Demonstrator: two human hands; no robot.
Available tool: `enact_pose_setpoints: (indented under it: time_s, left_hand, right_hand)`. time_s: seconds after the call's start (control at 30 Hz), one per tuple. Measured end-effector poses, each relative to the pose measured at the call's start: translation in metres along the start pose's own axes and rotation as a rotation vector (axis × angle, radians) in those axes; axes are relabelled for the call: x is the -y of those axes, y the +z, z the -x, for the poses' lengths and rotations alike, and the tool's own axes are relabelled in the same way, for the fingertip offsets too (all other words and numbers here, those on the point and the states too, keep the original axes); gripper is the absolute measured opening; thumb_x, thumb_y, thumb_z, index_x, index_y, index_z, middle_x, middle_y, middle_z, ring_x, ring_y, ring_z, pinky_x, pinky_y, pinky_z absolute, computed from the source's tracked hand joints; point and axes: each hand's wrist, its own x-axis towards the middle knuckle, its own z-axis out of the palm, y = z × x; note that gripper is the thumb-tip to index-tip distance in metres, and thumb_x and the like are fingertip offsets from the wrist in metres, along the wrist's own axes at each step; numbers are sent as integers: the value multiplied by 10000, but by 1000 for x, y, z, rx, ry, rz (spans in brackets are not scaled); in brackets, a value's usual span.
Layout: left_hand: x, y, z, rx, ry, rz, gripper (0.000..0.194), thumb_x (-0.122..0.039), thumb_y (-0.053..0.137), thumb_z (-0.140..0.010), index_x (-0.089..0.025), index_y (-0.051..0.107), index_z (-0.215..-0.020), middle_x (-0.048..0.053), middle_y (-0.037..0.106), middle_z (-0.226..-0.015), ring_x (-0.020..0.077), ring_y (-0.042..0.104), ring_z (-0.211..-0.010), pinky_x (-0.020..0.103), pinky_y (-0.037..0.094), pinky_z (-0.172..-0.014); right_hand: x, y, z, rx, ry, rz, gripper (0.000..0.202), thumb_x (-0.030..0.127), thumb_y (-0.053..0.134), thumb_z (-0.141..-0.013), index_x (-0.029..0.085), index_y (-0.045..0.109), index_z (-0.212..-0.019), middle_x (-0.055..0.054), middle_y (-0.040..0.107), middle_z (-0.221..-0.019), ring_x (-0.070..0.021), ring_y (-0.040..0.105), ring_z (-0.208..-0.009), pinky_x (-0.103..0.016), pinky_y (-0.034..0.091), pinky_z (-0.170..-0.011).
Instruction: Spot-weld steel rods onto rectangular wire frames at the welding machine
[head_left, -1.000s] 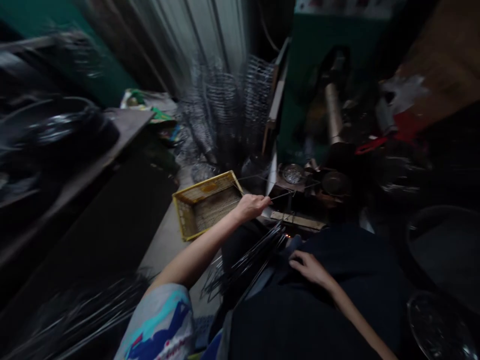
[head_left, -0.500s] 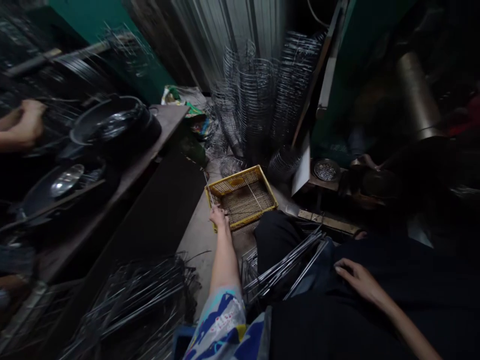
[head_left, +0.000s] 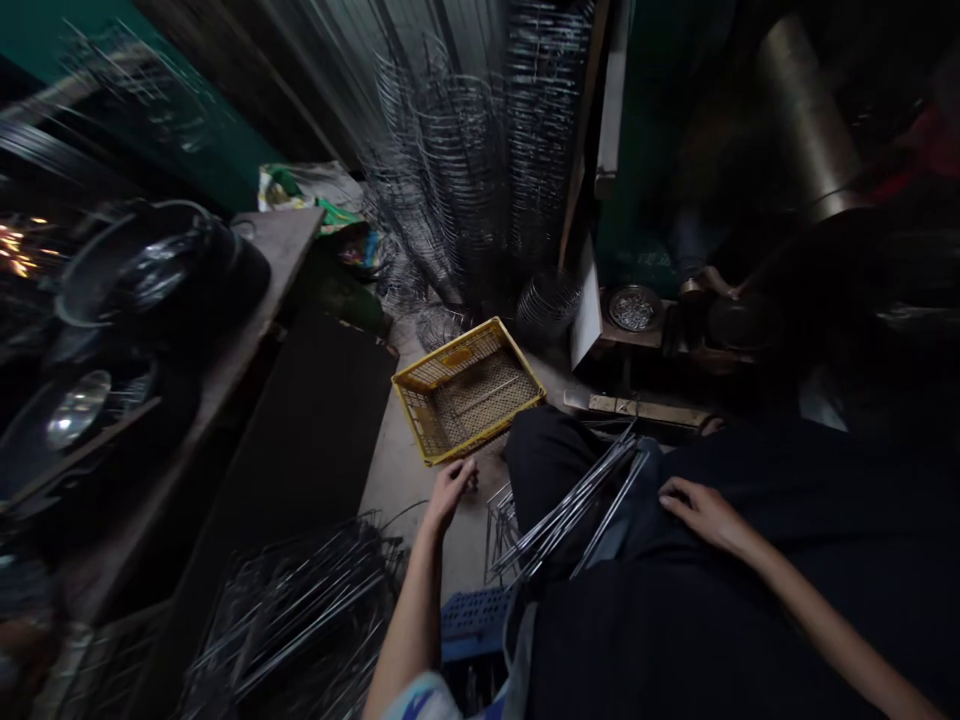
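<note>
My left hand (head_left: 452, 488) is held just in front of the near edge of a yellow plastic crate (head_left: 486, 438), its fingers loosely bent and no rod showing in them. One thin, light rod (head_left: 487, 397) lies slantwise on the crate's mesh floor. Over my lap rests a bundle of thin metal rods (head_left: 574, 510), pointing up to the right. My right hand (head_left: 697, 510) is on the dark cloth right of that bundle, thumb and fingers apart, holding nothing visible.
Stacked wire baskets (head_left: 457, 150) stand behind the crate. At left is a bench (head_left: 289, 235) with dark pans (head_left: 161, 260); sparks fly at its far left. More wire pieces (head_left: 300, 610) lie below it. A blue crate (head_left: 476, 615) is near my left forearm. Another person's hand (head_left: 720, 283) is at right.
My left hand has let go of the rod it held over the crate's left side and drawn back toward me. The rod in the crate lies at another slant. My right hand stays put.
</note>
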Motion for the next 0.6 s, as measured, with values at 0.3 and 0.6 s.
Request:
enact_pose_setpoints:
  time_s: [0.3, 0.6]
  left_hand:
    - [-14, 33, 126, 328, 310, -595, 309, -424, 539, -850, -208, 481, -636, -24, 440, -588, 147, 402, -568, 277, 335, -542]
    - [-61, 51, 122, 225, 553, -845, 295, -426, 532, -849, -202, 552, -659, 30, 546, -710, 176, 532, -675, 269, 434, -644]
  right_hand:
    - [24, -55, 7, -172, -186, 94, 267, 368, 473, -887, 224, 654, -1021, -68, 700, -1024, -231, 646, -937, -335, 460, -845]
    - [-59, -169, 120, -790, 174, 124, 284, 408, 589, -833, 220, 683, -1025, -23, 687, -747, -150, 574, -562, -262, 434, -609]
